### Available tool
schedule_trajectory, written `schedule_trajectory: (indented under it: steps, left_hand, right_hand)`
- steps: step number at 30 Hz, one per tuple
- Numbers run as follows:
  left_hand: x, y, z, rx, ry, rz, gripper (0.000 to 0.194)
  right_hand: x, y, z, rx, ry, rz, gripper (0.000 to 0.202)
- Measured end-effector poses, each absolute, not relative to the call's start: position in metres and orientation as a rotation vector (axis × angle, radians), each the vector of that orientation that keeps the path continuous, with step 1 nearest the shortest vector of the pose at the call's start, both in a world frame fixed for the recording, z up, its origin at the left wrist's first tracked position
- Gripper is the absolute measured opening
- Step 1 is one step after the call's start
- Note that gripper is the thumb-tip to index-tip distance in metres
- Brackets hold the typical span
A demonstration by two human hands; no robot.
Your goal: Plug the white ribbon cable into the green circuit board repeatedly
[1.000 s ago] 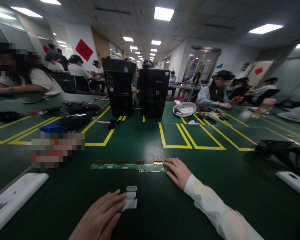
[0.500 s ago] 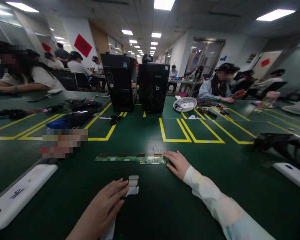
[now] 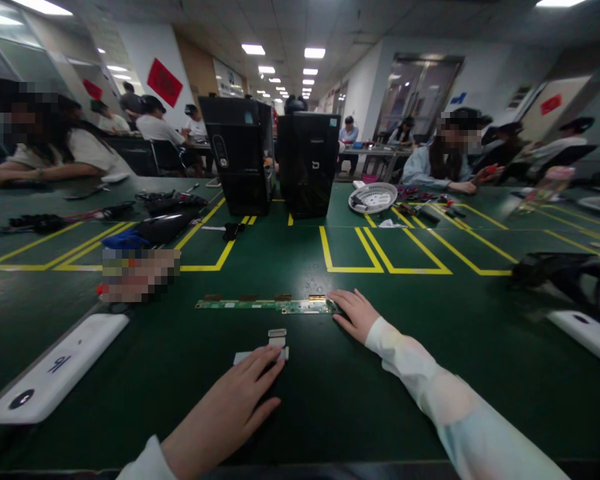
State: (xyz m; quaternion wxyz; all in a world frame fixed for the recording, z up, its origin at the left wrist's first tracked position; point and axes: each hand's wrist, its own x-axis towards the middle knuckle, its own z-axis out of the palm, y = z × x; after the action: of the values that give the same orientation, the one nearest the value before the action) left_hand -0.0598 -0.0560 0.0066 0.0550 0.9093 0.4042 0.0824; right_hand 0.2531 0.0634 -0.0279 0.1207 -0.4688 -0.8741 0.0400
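A long, narrow green circuit board [image 3: 260,305] lies flat on the table, with several brown-gold flex tabs along its far edge. My right hand [image 3: 357,316] rests at the board's right end, its fingers spread and the tips touching or just over that end. Closer to me, a white flat ribbon cable [image 3: 277,341] with a connector at its far end lies on the table. My left hand [image 3: 237,400] reaches over this cable with fingers stretched out, fingertips on it. Part of the cable is hidden beneath the fingers.
Two black computer towers [image 3: 307,167] stand at the back. A white basket [image 3: 373,198] and loose parts are right of them. White devices [image 3: 60,363] lie at both sides, and a black frame [image 3: 563,280] at the right. Cables [image 3: 170,203] lie back left. Other people sit around.
My left hand has moved forward and to the right, over the ribbon cable, which has shifted and turned. The view has tilted down slightly. My right hand stays at the board's end.
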Motion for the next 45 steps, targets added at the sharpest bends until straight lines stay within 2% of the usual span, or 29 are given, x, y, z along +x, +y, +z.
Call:
schedule_trajectory:
  steps: [6,15,22,32,40,45]
  left_hand:
    - [-0.029,-0.043,0.019,2.802,1.134,0.22,0.048]
    - [0.01,-0.013,0.023,2.899,1.076,0.304,0.021]
    - [0.003,-0.009,0.011,2.78,1.095,0.498,0.022]
    - [-0.011,-0.013,0.023,2.749,1.079,0.61,0.024]
    - [-0.007,-0.019,0.024,2.758,1.266,0.428,0.022]
    - [-0.002,-0.021,0.016,2.741,1.168,0.469,0.026]
  right_hand:
    - [0.254,0.066,-0.037,-1.349,-2.525,0.056,0.047]
    - [0.256,0.066,-0.04,-1.323,-2.513,0.05,0.047]
    - [0.259,0.065,-0.039,-1.303,-2.533,0.061,0.047]
    - [0.266,0.063,-0.041,-1.246,-2.55,0.045,0.047]
    - [0.264,0.062,-0.039,-1.263,-2.55,0.041,0.046]
    - [0.265,0.063,-0.04,-1.244,-2.549,0.041,0.045]
